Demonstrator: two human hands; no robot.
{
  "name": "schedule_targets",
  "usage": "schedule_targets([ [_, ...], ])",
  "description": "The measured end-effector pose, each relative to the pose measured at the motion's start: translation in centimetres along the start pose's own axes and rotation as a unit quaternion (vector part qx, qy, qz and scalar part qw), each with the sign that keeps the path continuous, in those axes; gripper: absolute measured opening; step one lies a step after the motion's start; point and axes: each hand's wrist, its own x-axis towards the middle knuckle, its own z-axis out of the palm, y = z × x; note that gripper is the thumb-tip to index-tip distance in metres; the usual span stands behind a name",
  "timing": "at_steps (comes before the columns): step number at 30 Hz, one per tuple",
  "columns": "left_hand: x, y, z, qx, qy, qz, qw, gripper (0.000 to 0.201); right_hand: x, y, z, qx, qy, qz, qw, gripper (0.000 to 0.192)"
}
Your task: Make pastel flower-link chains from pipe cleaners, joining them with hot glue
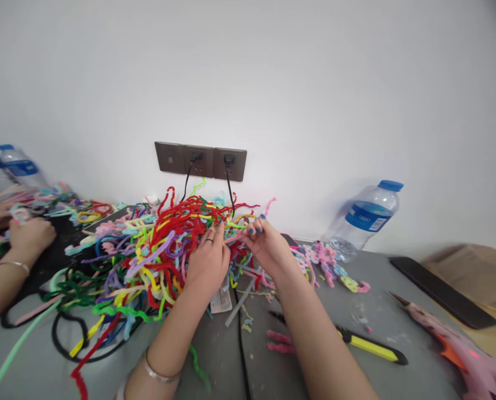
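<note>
Wall (314,83): plain white, smooth, behind everything the hands work on.
Desk (397,355): flat grey top, dotted with small fuzzy offcuts below and right of the grip.
Pipe cleaner pile (148,255): a big loose tangle of fuzzy, bent stems in red, green, yellow, purple, blue and pink, spreading left of the grip and rising behind it.
Water bottle (366,219): clear plastic, blue cap, blue label with small white print too small to read; leaning at the wall, well right of the grip.
Socket plate (201,161): dark brown triple panel on the wall above the grip, two black cables plugged in.
Black slab (441,291): flat, dark, oblong, far right.
Utility knife (368,345): yellow and black, lying on the desk below and right of the grip.
Left hand (208,261): ring on one finger, metal bangle at the wrist; fingers curled against the pile and pressed together on a pale strand.
Right hand (266,244): blue-painted nails; thumb and fingers pinching the same pale pink pipe cleaner (235,238), which spans the short gap between the hands.
Another person's hand (29,236): at the far left, closed on more stems.
</note>
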Motion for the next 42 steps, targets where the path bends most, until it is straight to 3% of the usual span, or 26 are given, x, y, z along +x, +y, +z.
schedule_targets([
  [8, 0.0, -0.3, 0.0, 0.014, -0.006, -0.012, 1.000, 0.054, -2.0, -0.4, 1.9, -0.101, -0.062, -0.115, 0.986, 0.043],
  [13, 0.2, -0.8, 0.5, 0.005, 0.012, 0.004, 1.000, 0.054, -1.5, -0.1, 1.7, -0.109, -0.049, -0.151, 0.981, 0.047],
  [17, 0.1, -1.2, 0.5, -0.047, 0.050, 0.010, 0.998, 0.054, -1.2, -0.6, 0.9, -0.181, -0.058, -0.193, 0.963, 0.046],
  [20, -0.1, -1.0, 0.1, -0.085, 0.093, 0.009, 0.992, 0.055, -1.7, -1.5, 0.7, -0.302, -0.070, -0.217, 0.926, 0.043],
  [24, -0.4, -0.2, -1.0, -0.094, 0.165, -0.016, 0.982, 0.053, -2.9, -2.5, 1.2, -0.468, -0.042, -0.277, 0.838, 0.036],
  [27, -0.4, 0.3, -1.8, -0.095, 0.225, -0.007, 0.970, 0.045, -3.6, -2.8, 1.8, -0.496, -0.038, -0.294, 0.816, 0.034],
  [30, -0.4, 0.3, -2.2, -0.108, 0.261, 0.065, 0.957, 0.025, -4.2, -2.9, 2.5, -0.520, -0.066, -0.308, 0.794, 0.034],
  [34, -0.1, -0.5, -2.4, -0.222, 0.227, 0.129, 0.939, 0.015, -5.3, -3.2, 3.6, -0.544, -0.114, -0.318, 0.768, 0.028],
  [36, 0.1, -1.2, -2.5, -0.289, 0.213, 0.098, 0.928, 0.014, -6.1, -3.7, 3.9, -0.539, -0.134, -0.293, 0.778, 0.018],
  [38, 0.4, -2.0, -2.7, -0.348, 0.205, 0.062, 0.913, 0.016, -6.8, -4.6, 3.8, -0.541, -0.137, -0.260, 0.788, 0.027],
  [42, 1.0, -3.0, -3.4, -0.453, 0.222, -0.006, 0.863, 0.020, -8.7, -7.1, 2.2, -0.584, -0.070, -0.247, 0.771, 0.036],
])
